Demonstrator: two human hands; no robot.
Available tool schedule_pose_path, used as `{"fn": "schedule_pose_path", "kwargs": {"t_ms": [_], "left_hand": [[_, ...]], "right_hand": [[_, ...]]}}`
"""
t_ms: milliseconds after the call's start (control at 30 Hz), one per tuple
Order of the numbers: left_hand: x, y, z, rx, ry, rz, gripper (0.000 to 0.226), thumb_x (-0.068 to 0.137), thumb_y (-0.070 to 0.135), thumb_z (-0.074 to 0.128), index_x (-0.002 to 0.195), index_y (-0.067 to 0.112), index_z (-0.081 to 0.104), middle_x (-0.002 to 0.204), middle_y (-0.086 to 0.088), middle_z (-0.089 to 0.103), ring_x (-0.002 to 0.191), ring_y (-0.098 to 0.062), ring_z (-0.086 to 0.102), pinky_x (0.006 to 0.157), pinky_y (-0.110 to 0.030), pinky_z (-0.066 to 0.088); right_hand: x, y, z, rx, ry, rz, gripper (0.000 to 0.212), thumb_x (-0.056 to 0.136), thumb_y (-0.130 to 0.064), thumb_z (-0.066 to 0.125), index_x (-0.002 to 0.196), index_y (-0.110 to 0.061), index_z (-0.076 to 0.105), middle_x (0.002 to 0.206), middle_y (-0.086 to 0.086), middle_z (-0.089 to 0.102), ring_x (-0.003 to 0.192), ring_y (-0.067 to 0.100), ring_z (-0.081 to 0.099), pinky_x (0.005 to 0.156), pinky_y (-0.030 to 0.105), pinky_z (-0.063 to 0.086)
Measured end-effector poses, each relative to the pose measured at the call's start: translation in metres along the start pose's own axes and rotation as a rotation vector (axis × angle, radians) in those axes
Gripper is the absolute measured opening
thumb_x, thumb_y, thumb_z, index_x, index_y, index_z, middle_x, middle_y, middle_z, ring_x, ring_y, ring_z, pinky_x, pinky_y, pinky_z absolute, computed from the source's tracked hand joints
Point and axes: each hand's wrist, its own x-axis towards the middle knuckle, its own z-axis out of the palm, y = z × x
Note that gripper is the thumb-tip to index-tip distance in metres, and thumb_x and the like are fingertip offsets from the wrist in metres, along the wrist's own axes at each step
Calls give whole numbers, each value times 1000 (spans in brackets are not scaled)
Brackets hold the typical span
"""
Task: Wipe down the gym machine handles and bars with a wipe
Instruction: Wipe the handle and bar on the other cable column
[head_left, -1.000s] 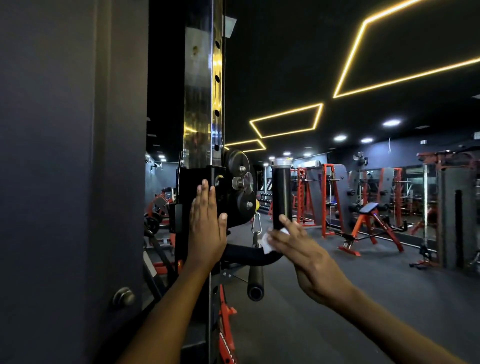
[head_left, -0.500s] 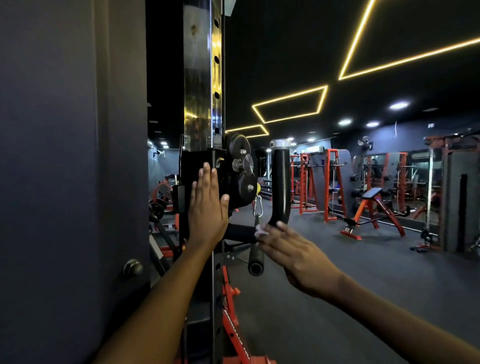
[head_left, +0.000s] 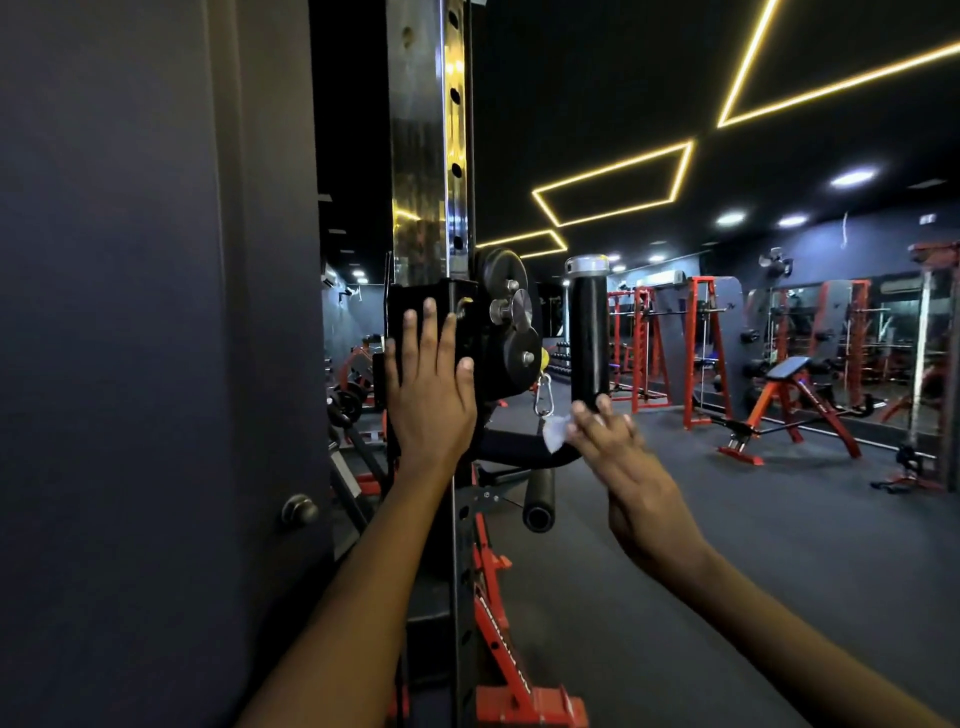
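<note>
A black L-shaped padded handle (head_left: 588, 343) juts from the pulley carriage (head_left: 498, 332) on the chrome upright (head_left: 431, 156); its vertical grip has a silver cap. My right hand (head_left: 623, 467) presses a small white wipe (head_left: 555, 432) against the bend at the bottom of that handle, fingers straight. My left hand (head_left: 431, 395) lies flat with straight fingers on the black carriage block, left of the pulley. A carabiner (head_left: 543, 395) hangs between both hands.
A dark grey panel with a round knob (head_left: 298, 509) fills the left. A second black bar end (head_left: 538, 506) pokes out below the handle. Red frame parts (head_left: 498, 623) stand at the foot. Red benches and racks (head_left: 789, 400) stand across the floor at right.
My right hand with the wipe slid from the lower vertical grip down to the bend of the handle. The view shifted slightly; my left hand stayed flat on the carriage.
</note>
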Motion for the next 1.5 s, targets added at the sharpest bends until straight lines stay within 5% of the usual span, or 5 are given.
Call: {"fn": "schedule_pose_path", "kwargs": {"t_ms": [333, 500, 1067, 1233, 1500], "left_hand": [[1, -27, 10, -43, 44, -97, 51, 101, 34, 22, 150, 21, 18, 161, 7, 6, 146, -13, -20, 117, -52, 22], [-9, -24, 10, 33, 34, -54, 54, 99, 35, 23, 150, 17, 21, 160, 2, 15, 146, -13, -15, 116, -49, 16], [-25, -25, 11, 181, -11, 41, 52, 101, 36, 17, 149, 20, 18, 159, -3, 24, 146, -21, 2, 116, -40, -10], [-26, -29, 7, 133, 17, 102, 53, 100, 33, 24, 150, 17, 30, 160, -6, 22, 147, -23, 3, 117, -40, -6], [-36, -27, 9, 24, 96, -64, 62, 97, 36, 31, 151, 10, 14, 158, -11, 3, 145, -12, -25, 118, -28, -12]], "right_hand": [[65, -21, -11, 837, 296, 747, 42, 99, -3, 37, 140, -13, 37, 129, -24, 43, 107, -26, 43, 91, 1, 37], [6, -45, 15, 983, 276, 910, 36, 99, -10, 40, 133, -19, 51, 139, -3, 49, 130, 13, 44, 111, 44, 33], [47, -60, 39, 1238, 856, 1140, 45, 93, 12, 31, 126, -8, 53, 107, -7, 63, 95, -2, 62, 84, 12, 47], [27, -108, 36, 1440, 318, 1407, 29, 97, -2, 34, 97, -7, 62, 88, 3, 66, 95, 20, 61, 90, 28, 49], [42, -58, -11, -308, 129, 186, 56, 80, 1, 43, 136, -6, 46, 145, 9, 40, 139, 26, 22, 117, 43, 7]]}}
